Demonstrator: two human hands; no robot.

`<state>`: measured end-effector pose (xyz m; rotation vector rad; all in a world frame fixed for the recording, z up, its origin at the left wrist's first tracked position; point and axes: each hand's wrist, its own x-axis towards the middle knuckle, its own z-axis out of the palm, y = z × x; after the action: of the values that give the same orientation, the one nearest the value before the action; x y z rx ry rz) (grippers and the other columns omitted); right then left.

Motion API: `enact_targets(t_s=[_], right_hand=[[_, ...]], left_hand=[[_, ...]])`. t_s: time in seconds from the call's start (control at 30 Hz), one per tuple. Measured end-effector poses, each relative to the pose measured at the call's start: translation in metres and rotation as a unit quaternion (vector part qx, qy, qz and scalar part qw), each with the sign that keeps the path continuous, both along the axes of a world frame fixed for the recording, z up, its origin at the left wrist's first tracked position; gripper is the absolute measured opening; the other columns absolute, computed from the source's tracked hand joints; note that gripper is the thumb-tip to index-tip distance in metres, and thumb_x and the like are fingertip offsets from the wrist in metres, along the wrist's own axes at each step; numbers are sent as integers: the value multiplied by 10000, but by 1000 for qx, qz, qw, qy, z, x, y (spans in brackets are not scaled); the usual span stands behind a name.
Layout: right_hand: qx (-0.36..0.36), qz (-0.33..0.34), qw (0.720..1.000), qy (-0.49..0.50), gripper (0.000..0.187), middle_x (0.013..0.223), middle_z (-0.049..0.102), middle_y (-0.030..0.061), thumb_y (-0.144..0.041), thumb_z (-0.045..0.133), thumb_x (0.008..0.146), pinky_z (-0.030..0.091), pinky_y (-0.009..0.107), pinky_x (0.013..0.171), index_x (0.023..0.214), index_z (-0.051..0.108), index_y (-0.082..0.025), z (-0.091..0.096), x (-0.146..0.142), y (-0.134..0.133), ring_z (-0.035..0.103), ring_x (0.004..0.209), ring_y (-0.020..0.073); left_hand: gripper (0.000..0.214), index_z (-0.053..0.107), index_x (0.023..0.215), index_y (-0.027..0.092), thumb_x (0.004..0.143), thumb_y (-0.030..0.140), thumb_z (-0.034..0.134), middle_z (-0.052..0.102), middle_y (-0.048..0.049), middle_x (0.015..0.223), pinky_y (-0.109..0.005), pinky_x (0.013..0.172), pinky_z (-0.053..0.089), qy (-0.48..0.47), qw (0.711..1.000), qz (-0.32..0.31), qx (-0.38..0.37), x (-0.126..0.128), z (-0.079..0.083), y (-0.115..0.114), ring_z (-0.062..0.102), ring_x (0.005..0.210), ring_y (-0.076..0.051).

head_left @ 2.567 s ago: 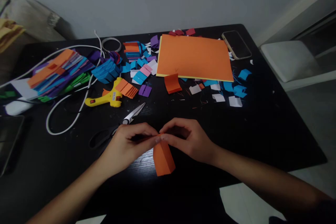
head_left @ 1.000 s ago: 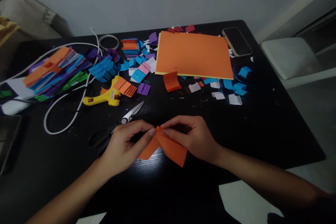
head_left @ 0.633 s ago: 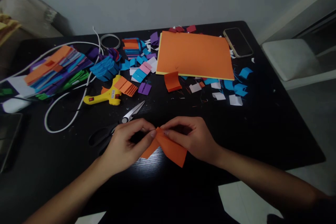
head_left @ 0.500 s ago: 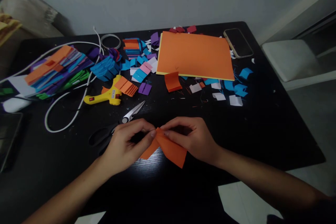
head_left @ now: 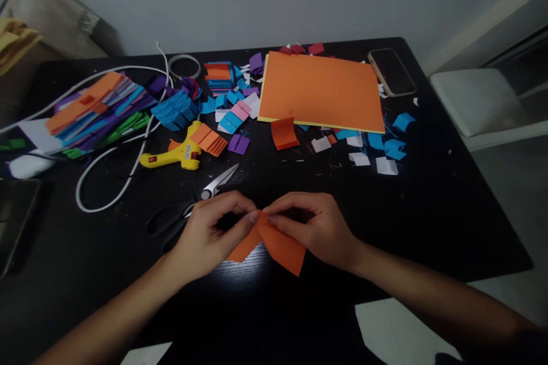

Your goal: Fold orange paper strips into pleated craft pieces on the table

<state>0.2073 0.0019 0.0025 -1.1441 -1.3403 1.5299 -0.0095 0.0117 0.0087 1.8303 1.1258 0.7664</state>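
Between my two hands is a folded piece of orange paper, its fold pointing up and its two flaps spreading down over the dark table. My left hand pinches it near the top of the fold, between thumb and fingers. From the other side my right hand pinches the same fold, its fingertips almost touching the left ones. Black-handled scissors lie just beyond my left hand, blades pointing away to the right, with the handles partly behind that hand.
A yellow glue gun lies left beside folded orange slips. Orange sheets are stacked at the back, ringed by small coloured paper pieces. A phone rests at the far right. A white cable loops around paper bundles.
Both hands keep their pinch on the orange paper, with almost no movement. The whole view has shifted very slightly.
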Motion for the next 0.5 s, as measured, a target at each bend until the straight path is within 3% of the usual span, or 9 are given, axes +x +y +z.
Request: enact_targets(t_s=[0.33, 0.5], right_hand=[[-27, -3, 1000, 4, 98, 902, 836, 10, -205, 803, 856, 619, 255, 750, 938, 843, -243, -1, 0, 1, 792, 837, 163], [-35, -14, 999, 15, 86, 906, 828, 3, -222, 811, 861, 618, 246, 761, 941, 828, -245, -2, 0, 1, 787, 844, 153]], left_hand=[[224, 711, 883, 170, 1027, 247, 557, 680, 8, 731, -205, 592, 470, 13, 1000, -8, -20, -1, 0, 2, 611, 634, -98], [161, 700, 870, 167, 986, 236, 611, 687, 9, 722, -206, 590, 485, 11, 999, -12, -28, -1, -2, 1, 631, 632, -105]])
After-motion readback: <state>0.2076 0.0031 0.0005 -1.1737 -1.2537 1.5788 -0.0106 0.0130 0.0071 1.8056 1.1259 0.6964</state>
